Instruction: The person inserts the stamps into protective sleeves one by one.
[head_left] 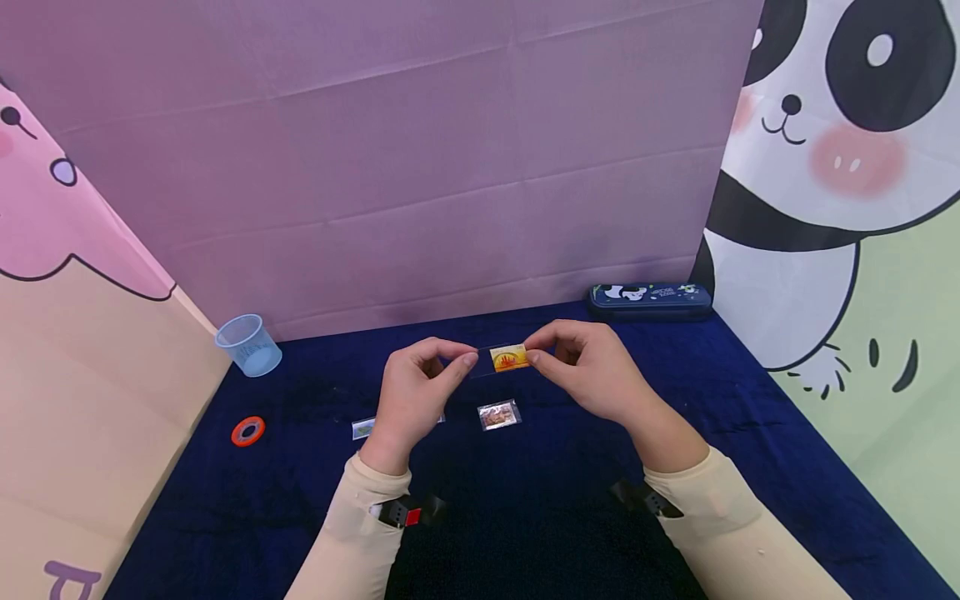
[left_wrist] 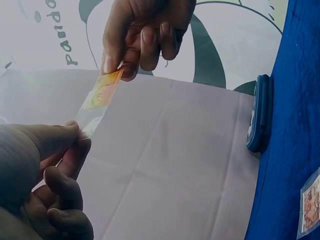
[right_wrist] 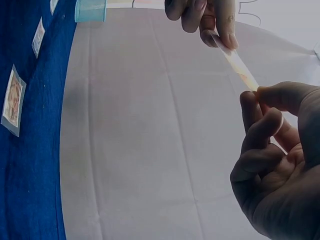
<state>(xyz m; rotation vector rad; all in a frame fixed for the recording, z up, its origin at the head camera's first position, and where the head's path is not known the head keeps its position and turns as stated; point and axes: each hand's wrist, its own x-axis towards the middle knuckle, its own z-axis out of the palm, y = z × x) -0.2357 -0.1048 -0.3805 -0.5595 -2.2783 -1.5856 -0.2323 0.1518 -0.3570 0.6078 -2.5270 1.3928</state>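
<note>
Both hands hold up a small clear plastic sleeve (head_left: 483,363) with a yellow stamp (head_left: 508,358) bearing a red picture at its right part. My left hand (head_left: 422,392) pinches the sleeve's plain left end between thumb and forefinger. At the other end, my right hand (head_left: 592,371) pinches the stamp's edge with thumb and forefinger. Whether the stamp lies wholly inside the sleeve is hidden by the right fingertips. In the left wrist view, the stamp (left_wrist: 103,92) slants between the two hands, above the table.
A sleeved brownish picture (head_left: 499,415) lies on the dark blue cloth (head_left: 525,533). Another sleeved piece (head_left: 363,428) is partly hidden behind the left hand. An orange tape roll (head_left: 248,431) and blue plastic cup (head_left: 249,345) stand left. A navy pencil case (head_left: 649,302) sits back right.
</note>
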